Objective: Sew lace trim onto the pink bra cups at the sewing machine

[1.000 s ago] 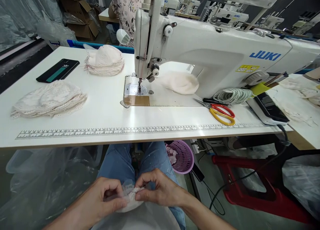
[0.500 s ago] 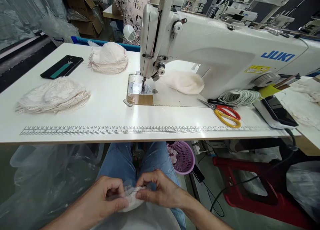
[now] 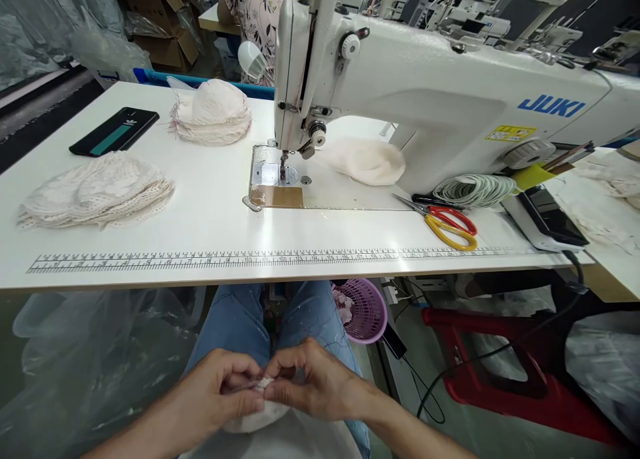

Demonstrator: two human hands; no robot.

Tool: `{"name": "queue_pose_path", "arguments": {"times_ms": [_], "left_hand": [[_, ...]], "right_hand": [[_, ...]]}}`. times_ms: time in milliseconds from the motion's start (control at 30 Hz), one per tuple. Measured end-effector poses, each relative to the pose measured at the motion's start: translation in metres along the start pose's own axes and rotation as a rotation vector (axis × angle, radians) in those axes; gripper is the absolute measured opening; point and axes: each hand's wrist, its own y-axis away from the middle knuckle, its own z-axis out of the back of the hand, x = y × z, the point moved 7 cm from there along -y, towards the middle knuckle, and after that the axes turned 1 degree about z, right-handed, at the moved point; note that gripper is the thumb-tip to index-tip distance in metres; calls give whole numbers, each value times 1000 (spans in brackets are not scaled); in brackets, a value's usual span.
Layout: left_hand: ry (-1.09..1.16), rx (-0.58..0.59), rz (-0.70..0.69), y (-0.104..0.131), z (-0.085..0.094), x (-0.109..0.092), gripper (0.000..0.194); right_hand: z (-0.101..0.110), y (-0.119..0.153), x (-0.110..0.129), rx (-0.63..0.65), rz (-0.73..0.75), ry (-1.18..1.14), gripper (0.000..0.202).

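Note:
Over my lap, below the table edge, both hands pinch a small piece of white fabric [image 3: 260, 419] with a lacy edge. My left hand [image 3: 225, 389] holds its left side between thumb and fingers. My right hand [image 3: 310, 382] grips the edge just beside it, and the fingertips of both hands nearly touch. The fabric's rounded lower part hangs under my fingers. Above on the table stands a white sewing machine [image 3: 425, 79], with a cream fabric piece [image 3: 375, 162] lying under its arm.
Two fabric stacks [image 3: 95, 189] [image 3: 213, 112] and a black phone [image 3: 115, 132] lie on the table's left. Scissors [image 3: 445, 226], a cord coil [image 3: 473, 190] and a device [image 3: 547, 219] are right. A purple basket [image 3: 367, 312] stands below. A person [image 3: 257, 19] is behind.
My hands have drawn closer together on the fabric, the left one moving right and up. More of the fabric's rounded part now shows beneath them. The view has shifted slightly.

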Motion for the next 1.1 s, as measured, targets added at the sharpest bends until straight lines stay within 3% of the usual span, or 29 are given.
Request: {"name": "queue_pose_path", "arguments": {"times_ms": [133, 367, 700, 967, 1100], "left_hand": [[-114, -53, 37, -1, 1, -2, 32], [-9, -6, 73, -6, 0, -5, 41], [-2, -2, 78, -10, -4, 3, 51], [-113, -66, 75, -15, -5, -1, 43], [-109, -8, 82, -10, -7, -2, 33]], "right_hand": [[5, 7, 2, -23, -20, 12, 22], [14, 10, 3, -68, -18, 42, 28], [14, 11, -5, -74, 9, 23, 17], [15, 11, -4, -85, 63, 31, 22], [16, 9, -7, -71, 61, -101, 28]]}}
